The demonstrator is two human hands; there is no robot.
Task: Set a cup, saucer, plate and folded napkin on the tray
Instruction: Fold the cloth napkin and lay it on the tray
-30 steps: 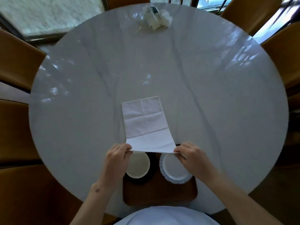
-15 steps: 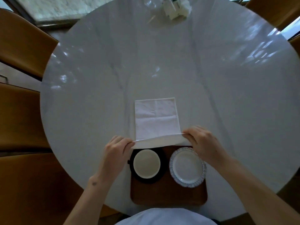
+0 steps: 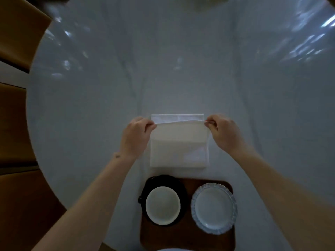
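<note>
Both hands pinch the white napkin [image 3: 178, 142] by the two corners of its upper layer: the left hand [image 3: 136, 136] has thumb and fingertips closed on the left corner, the right hand [image 3: 224, 134] has thumb and forefinger closed on the right corner. Between them that upper layer is raised a little and its edge lies just short of the far edge of the layer beneath, so a narrow white strip of the lower layer shows beyond it. Near the person the napkin ends in a straight folded edge, and the whole napkin lies flat on the round pale table [image 3: 90, 115], just beyond the tray and not on it. Bare forearms run from the hands down to the lower corners of the view

Closer to the person sits the brown tray [image 3: 187, 238], its near end reaching the table's edge. On its left half stands a black saucer [image 3: 164, 180] with a cup [image 3: 162, 205] on it; the cup is white inside and a small dark handle sticks out at its left. On the right half lies a pale plate [image 3: 213, 208] with a fluted blue rim, beside the saucer; I cannot tell whether they touch

Brown chairs [image 3: 16, 124] stand around the table's left side, and bright reflections streak the tabletop at the upper left and upper right
</note>
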